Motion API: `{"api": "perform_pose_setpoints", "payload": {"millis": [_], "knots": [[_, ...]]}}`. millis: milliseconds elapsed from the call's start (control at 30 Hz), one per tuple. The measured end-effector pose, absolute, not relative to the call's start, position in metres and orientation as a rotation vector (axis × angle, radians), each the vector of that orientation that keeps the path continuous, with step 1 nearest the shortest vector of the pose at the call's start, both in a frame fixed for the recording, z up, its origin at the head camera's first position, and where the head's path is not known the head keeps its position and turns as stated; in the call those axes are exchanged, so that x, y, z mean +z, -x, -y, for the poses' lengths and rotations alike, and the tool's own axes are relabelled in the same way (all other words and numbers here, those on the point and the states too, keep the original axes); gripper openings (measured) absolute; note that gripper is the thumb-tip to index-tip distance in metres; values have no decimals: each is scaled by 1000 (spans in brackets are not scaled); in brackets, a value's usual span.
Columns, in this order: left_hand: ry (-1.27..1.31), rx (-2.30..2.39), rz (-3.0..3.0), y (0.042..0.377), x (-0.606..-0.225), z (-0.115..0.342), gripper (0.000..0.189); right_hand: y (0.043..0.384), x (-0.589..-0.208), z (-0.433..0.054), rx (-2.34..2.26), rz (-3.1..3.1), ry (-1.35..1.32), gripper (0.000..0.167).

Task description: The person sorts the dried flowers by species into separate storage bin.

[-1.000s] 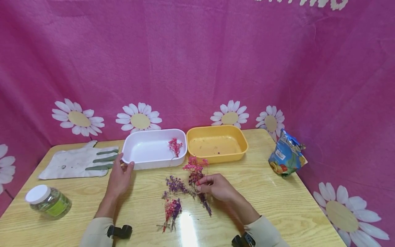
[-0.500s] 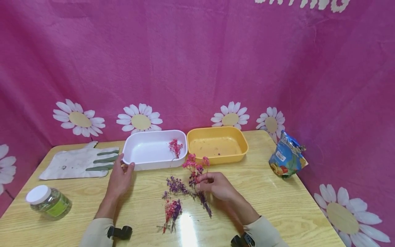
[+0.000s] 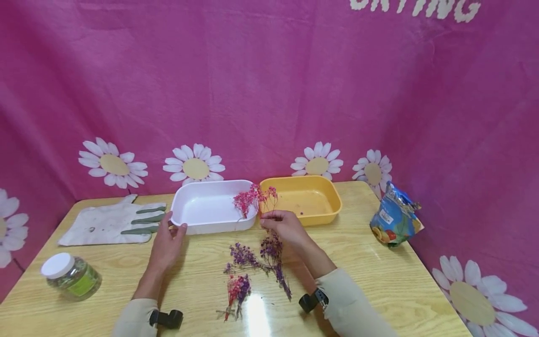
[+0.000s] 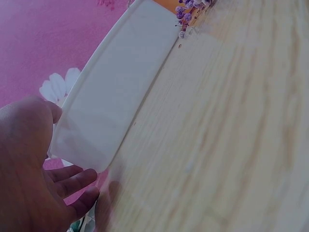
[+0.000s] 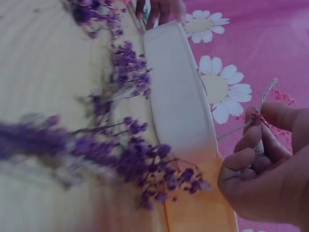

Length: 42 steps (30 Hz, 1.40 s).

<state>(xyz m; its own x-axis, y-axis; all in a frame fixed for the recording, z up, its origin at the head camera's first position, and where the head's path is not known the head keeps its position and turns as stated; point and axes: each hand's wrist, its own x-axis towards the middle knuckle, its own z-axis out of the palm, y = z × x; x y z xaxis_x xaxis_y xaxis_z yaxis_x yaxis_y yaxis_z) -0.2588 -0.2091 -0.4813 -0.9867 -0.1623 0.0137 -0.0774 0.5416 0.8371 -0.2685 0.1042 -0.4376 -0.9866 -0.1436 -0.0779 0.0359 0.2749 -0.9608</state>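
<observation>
My right hand (image 3: 288,229) pinches a sprig of pink dried flowers (image 3: 269,195) by its stems, over the front edges where the two tubs meet. In the right wrist view a bit of twine (image 5: 264,94) shows at the fingertips. My left hand (image 3: 166,248) holds the near left corner of the white plastic tub (image 3: 214,228), thumb and fingers on either side of it. Another pink sprig (image 3: 243,202) lies in that tub's right end. Below my right hand, purple dried flower sprigs (image 3: 273,252) lie on the table, with a small tied pink-and-purple bunch (image 3: 237,288) nearer me.
A yellow tub (image 3: 322,218) stands against the white one's right side, with a few fallen bits inside. To the left are a work glove (image 3: 105,222) and a white-lidded jar (image 3: 73,276). A blue snack bag (image 3: 391,217) stands near the table's right edge.
My right hand has drawn the pink sprig away from the purple flowers and carried it forward to the tubs. The left hand stays at the white tub's corner.
</observation>
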Motion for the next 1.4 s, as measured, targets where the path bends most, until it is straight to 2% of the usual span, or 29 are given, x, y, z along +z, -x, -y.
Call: {"api": "perform_pose_setpoints", "payload": {"millis": [200, 433, 767, 933, 1067, 1400], "knots": [[-204, -1446, 2689, 258, -483, 210, 67, 293, -427, -90, -1880, -2183, 54, 29], [-204, -1437, 2686, 259, -483, 210, 67, 311, -420, -76, -1970, -2015, 0, 25], [-210, -1449, 2685, 260, -482, 211, 67, 330, -419, -52, -1780, -2326, -27, 26], [-208, -1431, 2683, 260, -484, 211, 68, 327, -415, -47, -1578, -2561, 37, 29], [-217, -1415, 2687, 260, -483, 209, 68, 321, -416, -54, -1599, -2571, 78, 35], [-231, -1416, 2695, 259, -482, 208, 68, 295, -424, -75, -1579, -2653, 294, 28]]}}
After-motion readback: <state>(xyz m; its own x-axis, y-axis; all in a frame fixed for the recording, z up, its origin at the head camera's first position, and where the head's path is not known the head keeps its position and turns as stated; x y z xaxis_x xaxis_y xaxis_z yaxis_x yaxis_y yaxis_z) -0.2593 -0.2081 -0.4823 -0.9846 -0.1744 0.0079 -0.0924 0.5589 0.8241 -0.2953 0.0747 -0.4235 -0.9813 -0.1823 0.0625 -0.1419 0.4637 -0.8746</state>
